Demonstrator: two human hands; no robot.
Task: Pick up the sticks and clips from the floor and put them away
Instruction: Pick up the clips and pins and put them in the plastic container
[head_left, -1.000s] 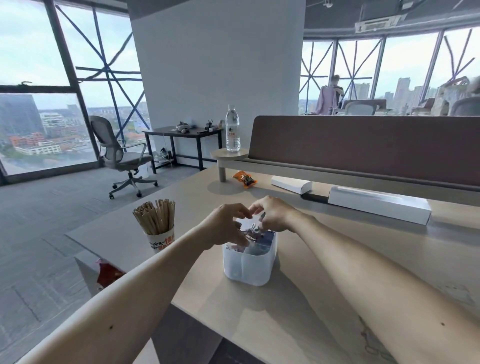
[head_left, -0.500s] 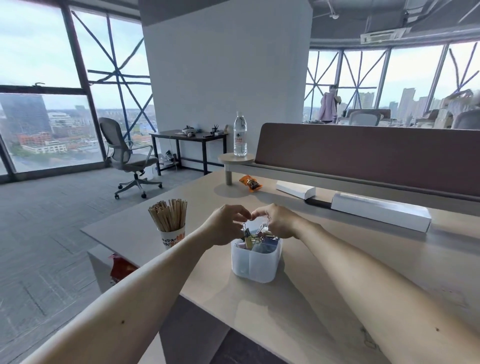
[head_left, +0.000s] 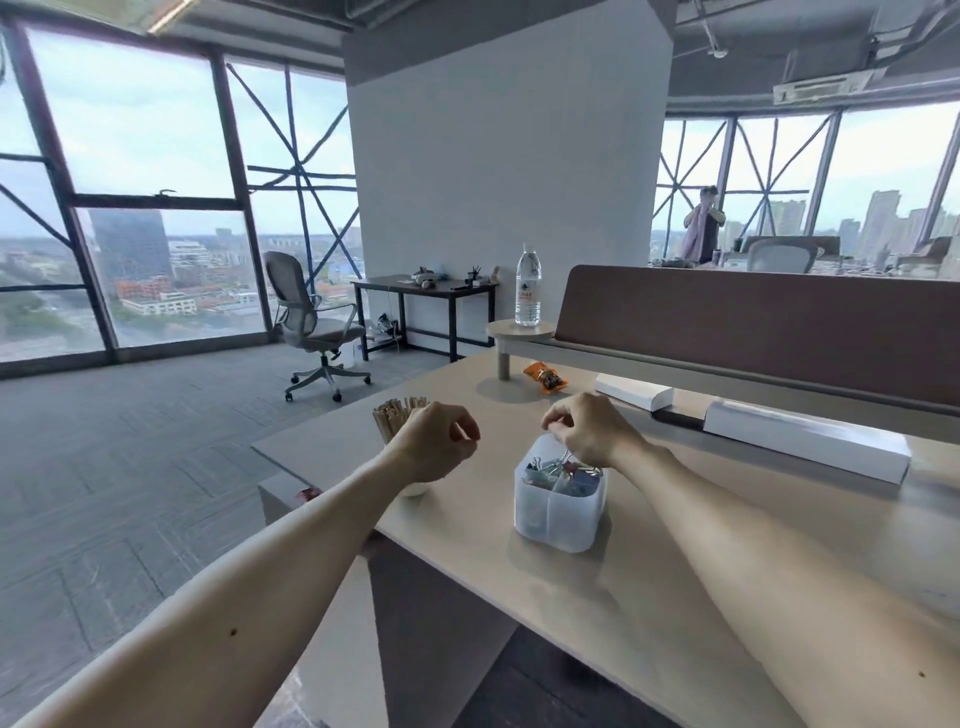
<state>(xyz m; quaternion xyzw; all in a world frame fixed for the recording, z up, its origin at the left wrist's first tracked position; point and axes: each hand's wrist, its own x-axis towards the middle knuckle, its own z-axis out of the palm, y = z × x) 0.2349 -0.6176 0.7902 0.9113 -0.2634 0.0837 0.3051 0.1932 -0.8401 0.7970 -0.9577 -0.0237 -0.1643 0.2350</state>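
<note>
Translucent box (head_left: 558, 512): stands on the table (head_left: 597, 603), near its left edge. It holds a heap of binder clips (head_left: 560, 470), whose wire handles rise to the rim.

Right hand (head_left: 587, 431): directly above the box's far rim, fingers curled downward and thumb and forefinger drawn together. It cannot be told whether they pinch a clip; the nearest clip handles lie just beneath the palm.

Left hand (head_left: 436, 441): left of the box and apart from it, raised off the table. Fingers loosely curled and released, nothing in them.

Sticks (head_left: 399, 415): a bundle upright in a paper cup (head_left: 413, 489), left of the box and beyond the left hand, which hides most of the cup.

Other items: behind the box lies an orange snack packet (head_left: 545, 375). Further behind, a water bottle (head_left: 528, 286) stands on a small round shelf (head_left: 521, 330). Behind and right of the box, two long white cartons (head_left: 805, 447) lie along the partition.
</note>
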